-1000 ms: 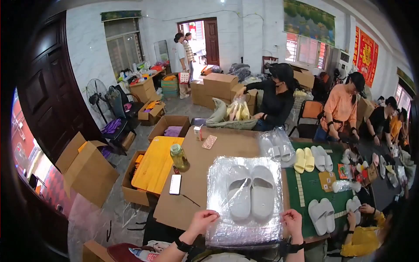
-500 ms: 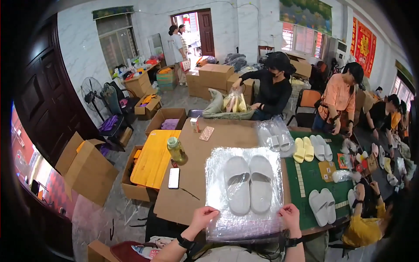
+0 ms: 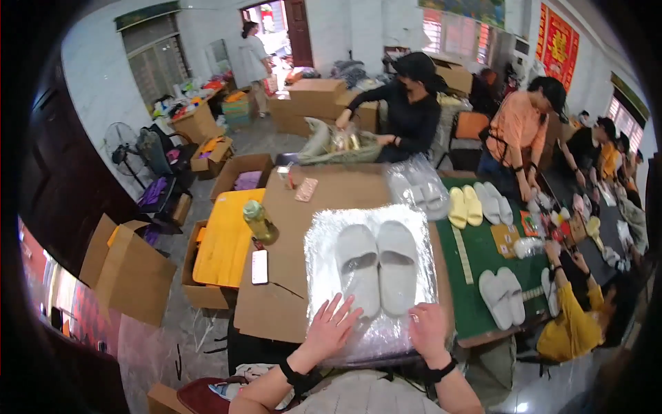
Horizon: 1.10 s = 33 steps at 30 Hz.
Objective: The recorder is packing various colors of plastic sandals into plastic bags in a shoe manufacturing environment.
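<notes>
A pair of light grey slippers [image 3: 398,272] lies side by side, toes away from me, in a clear plastic bag on a stack of shiny plastic bags [image 3: 323,238]. My left hand [image 3: 332,328] rests with fingers spread on the plastic by the left slipper's heel. Close to the right slipper's heel, my right hand [image 3: 429,330] touches the plastic with its fingers loosely bent and apart. Neither hand visibly grips anything. Past the stack's far right corner lies another bagged pair of slippers [image 3: 417,186].
On the cardboard-covered table are a green bottle [image 3: 258,222], a phone [image 3: 259,267] and a blister pack [image 3: 306,190]. To the right, a green mat [image 3: 458,255] bears yellow slippers [image 3: 465,207] and more grey slippers [image 3: 503,298]. Several people work around the tables; open cartons stand left.
Both hands have left the bag's near corners, where they pinched the plastic, and moved forward and inward onto it. The view has shifted. The person opposite reaches lower into the sack.
</notes>
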Available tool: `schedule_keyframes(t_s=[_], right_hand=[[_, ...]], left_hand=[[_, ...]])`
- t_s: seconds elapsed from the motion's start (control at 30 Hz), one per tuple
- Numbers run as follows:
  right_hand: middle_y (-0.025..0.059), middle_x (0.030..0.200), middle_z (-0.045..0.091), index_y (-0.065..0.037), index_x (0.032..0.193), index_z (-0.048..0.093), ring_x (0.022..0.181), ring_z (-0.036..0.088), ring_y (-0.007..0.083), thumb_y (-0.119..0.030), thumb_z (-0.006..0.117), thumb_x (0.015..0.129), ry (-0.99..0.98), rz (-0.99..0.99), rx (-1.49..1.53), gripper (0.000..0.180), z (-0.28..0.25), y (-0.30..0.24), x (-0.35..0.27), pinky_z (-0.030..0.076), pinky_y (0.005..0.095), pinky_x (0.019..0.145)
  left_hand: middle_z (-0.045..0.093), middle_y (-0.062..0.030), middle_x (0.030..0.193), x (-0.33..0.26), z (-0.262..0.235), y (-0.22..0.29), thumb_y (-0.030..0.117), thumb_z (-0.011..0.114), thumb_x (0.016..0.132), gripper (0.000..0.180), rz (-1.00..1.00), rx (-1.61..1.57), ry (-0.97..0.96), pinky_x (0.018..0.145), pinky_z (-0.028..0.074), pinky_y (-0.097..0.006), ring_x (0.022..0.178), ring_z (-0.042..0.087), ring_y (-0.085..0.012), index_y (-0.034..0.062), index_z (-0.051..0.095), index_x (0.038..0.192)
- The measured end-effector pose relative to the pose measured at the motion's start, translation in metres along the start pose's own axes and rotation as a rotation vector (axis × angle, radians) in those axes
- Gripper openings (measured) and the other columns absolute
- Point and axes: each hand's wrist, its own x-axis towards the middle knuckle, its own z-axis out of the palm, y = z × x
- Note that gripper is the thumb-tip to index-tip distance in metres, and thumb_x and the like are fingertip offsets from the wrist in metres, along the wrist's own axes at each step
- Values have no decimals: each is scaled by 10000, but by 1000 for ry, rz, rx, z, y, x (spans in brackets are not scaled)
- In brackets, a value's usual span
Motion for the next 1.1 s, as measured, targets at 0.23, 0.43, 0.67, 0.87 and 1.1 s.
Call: schedule_keyframes(t_s=[0.23,0.43,0.67,0.87,1.1], right_hand=[[119,945,596,-80,1026,688,970,560,337,-49,677,818,-194,203,219,210,20,25,-16,481,432,838],[116,858,606,-71,1045,695,873,590,325,-83,672,857,-149,332,186,190,8,4,19,488,425,797],[179,895,648,3,1042,668,884,638,367,-230,694,888,-112,237,-7,281,64,-6,84,521,442,795],[231,888,649,66,944,607,863,662,363,-415,684,899,-200,295,-217,489,114,-8,105,541,432,749],[183,865,657,20,926,611,832,670,324,-462,681,893,-140,280,-354,489,133,-13,108,548,397,701]], left_hand=[[272,-85,1641,-24,35,-12,516,574,946,660,-15,-32,-244,1184,183,-621,1506,228,-383,297,386,1539],[279,-82,1637,-24,29,-10,529,563,950,662,-17,-29,-256,1158,166,-676,1500,247,-383,299,378,1542],[383,-52,1590,-3,-1,-3,467,557,962,588,-54,-63,-173,1143,123,-713,1473,311,-379,232,453,1491],[420,-155,1538,-4,1,-5,333,662,917,560,-153,-108,188,1137,224,-662,1450,322,-409,117,521,1414],[218,-351,1570,4,19,-32,307,703,895,639,-272,-287,139,1148,296,-559,1432,267,-533,61,479,1441]])
